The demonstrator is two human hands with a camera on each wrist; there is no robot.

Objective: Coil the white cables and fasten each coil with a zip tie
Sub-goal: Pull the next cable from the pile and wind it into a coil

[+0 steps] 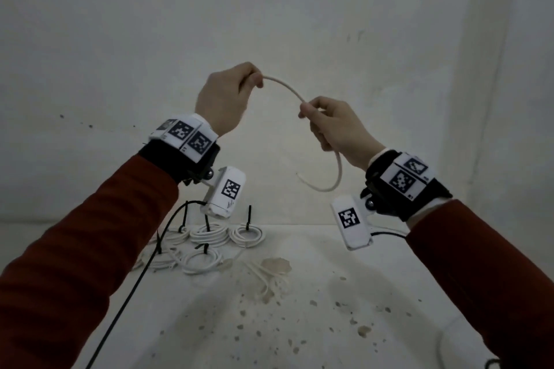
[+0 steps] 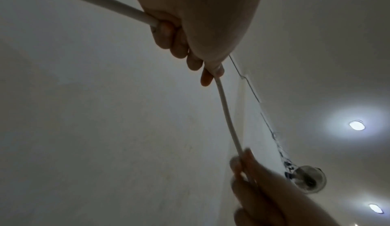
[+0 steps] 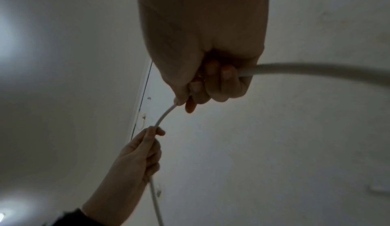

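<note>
Both hands raised well above the table [image 1: 344,263], holding one white cable [image 1: 284,87] between them. Left hand [image 1: 223,99] pinches the cable at thumb and forefinger, other fingers curled round it; the left wrist view shows the cable [image 2: 229,117] entering the fist [image 2: 190,29] at one side and leaving at the fingertips. Right hand [image 1: 335,126] grips the same cable, fingers curled round it; the right wrist view shows it [image 3: 316,70] running through the closed fist [image 3: 211,62] and on to the left hand [image 3: 137,156]. Between the hands the cable makes one short upward arch. Below the right hand a loose tail [image 1: 332,180] hangs and curls back toward the left, its end free in the air. On the table, toward the far left part of the surface, finished coils [image 1: 207,234]: four count clearly, two in the back row, one at back right [image 1: 247,235], one in front [image 1: 201,260]; one or two more may sit behind the left forearm, view blocked there. Each visible coil carries one black zip tie [image 1: 248,216] standing upright. Just right of the front coil, near the table's middle, a loose tangle of thin white strands [image 1: 269,277] lies on a brownish stain; hard to tell what it is. One black cord [image 1: 132,290] runs from the left wrist camera [image 1: 223,192] down off the near edge. Second wrist camera [image 1: 352,222] under the right wrist. Both wrists have marker bands, both sleeves red. Table surface spotted with small brown marks.
</note>
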